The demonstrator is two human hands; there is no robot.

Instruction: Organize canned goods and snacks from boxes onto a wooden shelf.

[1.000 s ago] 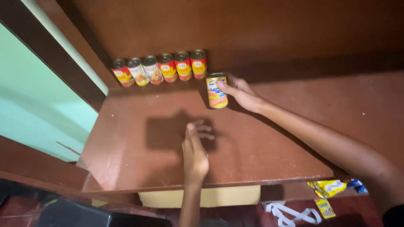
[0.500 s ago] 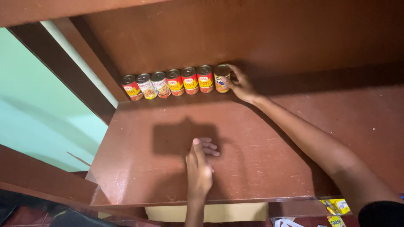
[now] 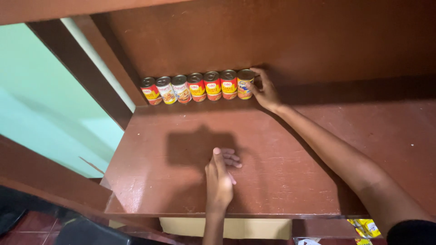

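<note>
A row of several small tin cans (image 3: 197,87) with red and yellow labels stands against the back wall of a brown wooden shelf (image 3: 281,154). My right hand (image 3: 265,90) reaches to the right end of the row and grips the last can (image 3: 245,84), which has a yellow label and stands upright on the shelf, in line with the others. My left hand (image 3: 220,174) rests on the shelf's front part with its fingers curled loosely. It holds nothing.
A pale green wall (image 3: 41,113) lies to the left, behind a slanted brown wooden post (image 3: 81,77). Below the shelf's front edge are a cream box (image 3: 245,228) and yellow packets (image 3: 365,227). Another brown shelf board (image 3: 68,9) runs overhead.
My right hand carried the yellow-labelled can from the middle of the shelf to the back wall and set it at the right end of the row. My left hand stayed on the shelf.
</note>
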